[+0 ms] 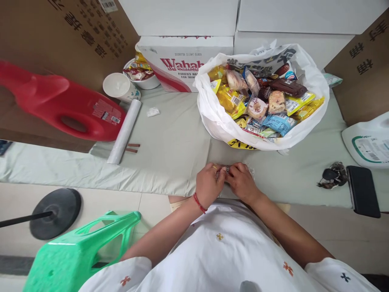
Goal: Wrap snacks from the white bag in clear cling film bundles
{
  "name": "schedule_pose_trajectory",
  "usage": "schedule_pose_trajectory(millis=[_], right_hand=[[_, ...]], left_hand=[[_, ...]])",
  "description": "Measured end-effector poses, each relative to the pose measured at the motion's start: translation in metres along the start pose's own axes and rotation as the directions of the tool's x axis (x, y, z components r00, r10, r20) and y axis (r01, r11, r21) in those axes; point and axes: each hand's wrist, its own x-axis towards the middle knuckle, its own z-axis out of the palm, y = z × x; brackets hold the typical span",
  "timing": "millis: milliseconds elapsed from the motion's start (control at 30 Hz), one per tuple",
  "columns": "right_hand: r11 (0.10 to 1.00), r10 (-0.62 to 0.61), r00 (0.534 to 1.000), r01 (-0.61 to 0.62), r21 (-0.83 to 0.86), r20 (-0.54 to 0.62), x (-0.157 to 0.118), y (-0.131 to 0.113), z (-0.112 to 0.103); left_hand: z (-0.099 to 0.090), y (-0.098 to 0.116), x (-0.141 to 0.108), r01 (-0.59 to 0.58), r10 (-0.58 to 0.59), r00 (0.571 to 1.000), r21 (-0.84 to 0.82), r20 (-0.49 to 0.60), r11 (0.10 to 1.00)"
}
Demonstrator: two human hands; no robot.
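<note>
At the table's front edge, my left hand (209,184) and my right hand (244,183) meet, fingers bent and pressed together. Between them is a small dark-patterned packet (227,168), mostly covered by the fingers, so its kind cannot be told. Clear crinkled plastic (251,172) shows beside my right fingers. A ring is on a finger of my left hand, and a red cord circles that wrist. Just beyond the hands stands a white plastic bag (215,123), open at the top, with many wrapped snacks (257,108) inside.
Left on the cloth-covered table (170,138) are a white roll (124,132), brown strips (133,147), a paper cup (120,87) and a red jug (69,105). Right are keys (332,175), a phone (364,190) and a white jug (369,140). A green stool (65,257) stands below.
</note>
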Motion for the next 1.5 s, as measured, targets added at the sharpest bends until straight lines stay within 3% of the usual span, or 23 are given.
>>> schedule_pose_trajectory(millis=[133,233,367,500,667,767,867,1000,1100,1200,1267,1400,1500], right_hand=[[0.991,0.045,0.998,-0.038,0.127,-0.049,-0.002,0.000,0.007],[0.937,0.075,0.996,-0.056,0.345,-0.044,-0.005,0.004,0.003],[0.785,0.208,0.978,-0.152,0.601,-0.024,-0.012,0.029,-0.025],[0.820,0.335,0.939,-0.253,0.514,-0.072,-0.017,0.066,-0.048],[0.884,0.146,0.984,-0.177,0.432,0.104,-0.012,0.079,-0.041],[0.895,0.108,0.992,-0.126,0.428,0.066,-0.017,0.079,-0.043],[0.897,0.079,0.996,-0.093,0.433,0.050,-0.037,0.084,-0.056],[0.898,0.024,0.990,-0.084,0.431,0.142,-0.073,0.083,-0.072],[0.902,0.187,0.980,-0.200,0.383,0.072,-0.085,0.074,-0.072],[0.885,0.442,0.891,-0.416,0.208,-0.100,-0.078,0.062,-0.058],[0.874,0.485,0.867,-0.474,0.109,-0.119,-0.067,0.055,-0.047],[0.888,0.424,0.901,-0.434,0.154,0.093,-0.051,0.042,-0.051],[0.780,0.483,0.834,-0.548,0.302,0.266,-0.045,0.032,-0.074]], left_hand=[[0.016,-0.010,-0.014,-0.244,0.263,0.956,0.147,-0.130,0.959],[0.028,-0.029,-0.023,-0.369,0.386,0.919,0.176,-0.074,0.913],[0.038,-0.048,-0.029,-0.419,0.430,0.903,0.281,0.023,0.864],[0.039,-0.051,-0.030,-0.445,0.469,0.883,0.374,0.030,0.814],[0.039,-0.050,-0.032,-0.477,0.514,0.858,0.409,0.023,0.778],[0.039,-0.051,-0.032,-0.487,0.519,0.855,0.384,0.023,0.785],[0.040,-0.053,-0.031,-0.491,0.523,0.852,0.357,0.007,0.795],[0.039,-0.054,-0.030,-0.496,0.527,0.850,0.351,0.010,0.794],[0.038,-0.054,-0.031,-0.507,0.532,0.846,0.373,0.040,0.777],[0.037,-0.052,-0.032,-0.521,0.547,0.835,0.402,0.056,0.753],[0.038,-0.051,-0.034,-0.528,0.559,0.827,0.408,0.049,0.745],[0.041,-0.051,-0.036,-0.547,0.586,0.810,0.393,0.026,0.739],[0.041,-0.052,-0.037,-0.581,0.608,0.793,0.341,0.035,0.739]])
